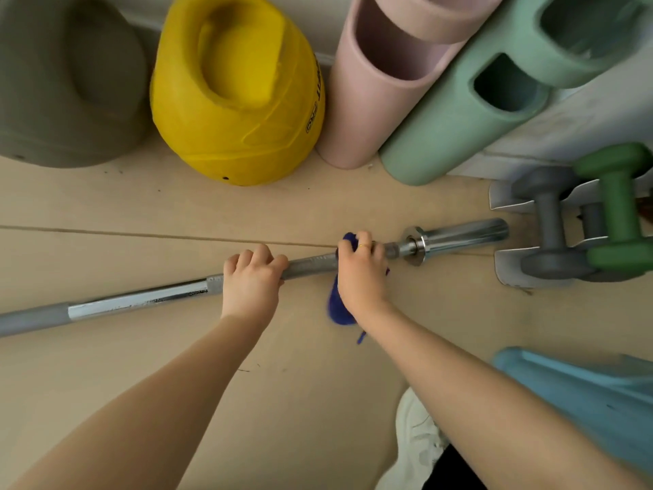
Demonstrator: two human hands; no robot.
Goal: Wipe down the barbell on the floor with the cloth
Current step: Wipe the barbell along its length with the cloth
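Note:
A steel barbell lies across the wooden floor from lower left to upper right, its chrome sleeve at the right end. My left hand grips the shaft near its middle, fingers curled over the top. Just to the right, my right hand holds a dark blue cloth wrapped round the shaft, close to the collar. Part of the cloth hangs below my hand; the rest is hidden under my palm.
Behind the bar stand a grey kettlebell, a yellow kettlebell, pink foam rollers and green foam rollers. Grey and green dumbbells sit on a rack at right. A light blue object and my white shoe lie at lower right.

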